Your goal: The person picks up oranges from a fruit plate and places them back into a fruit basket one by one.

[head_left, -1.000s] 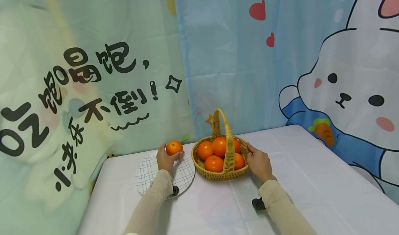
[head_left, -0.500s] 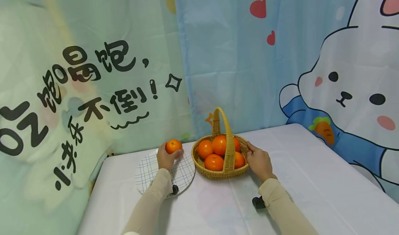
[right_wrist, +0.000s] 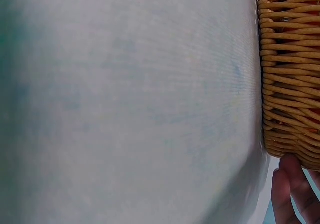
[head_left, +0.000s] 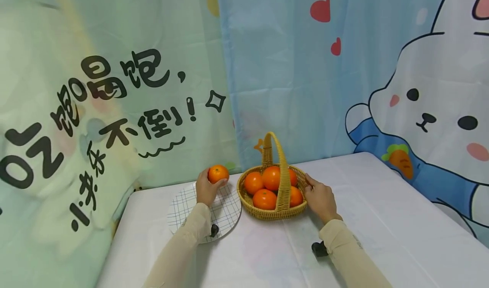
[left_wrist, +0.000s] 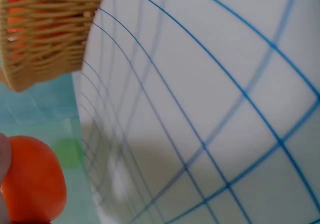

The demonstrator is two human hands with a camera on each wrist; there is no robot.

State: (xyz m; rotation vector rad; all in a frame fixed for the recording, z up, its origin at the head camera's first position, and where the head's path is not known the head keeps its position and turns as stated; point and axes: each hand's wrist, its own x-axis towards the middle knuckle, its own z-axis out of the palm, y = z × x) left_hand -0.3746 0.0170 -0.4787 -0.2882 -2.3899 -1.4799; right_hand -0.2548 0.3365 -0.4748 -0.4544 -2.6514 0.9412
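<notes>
The left hand (head_left: 205,191) grips a round orange tangerine (head_left: 218,173) above the blue-gridded white plate (head_left: 225,213), so lowering seems next, while the right hand (head_left: 320,198), fingers apparently relaxed, touches the woven wicker basket (head_left: 275,212) at its 3 o'clock rim.

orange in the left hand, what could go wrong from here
The left hand holds the orange above the far edge of the gridded plate; released there, it might roll off toward the table's back edge. The wicker basket is piled with oranges, so a nudge from the right hand at its rim could spill one.
</notes>
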